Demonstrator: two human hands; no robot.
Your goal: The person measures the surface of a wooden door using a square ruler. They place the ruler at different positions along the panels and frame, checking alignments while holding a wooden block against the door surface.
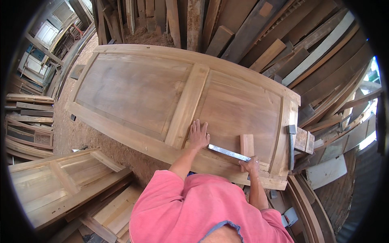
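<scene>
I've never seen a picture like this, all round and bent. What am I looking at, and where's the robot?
There's no robot: these are a person's bare hands. A wide fisheye camera on their head looks down, so straight edges curve and the pink shirt fills the bottom.

A large panelled wooden door lies before them. The left hand rests on it, fingers spread. The right hand holds a flat metal strip; a wooden piece sits beside that hand, though I can't tell whether the two are joined. A dark hammer-like tool lies near the door's right end.
</scene>
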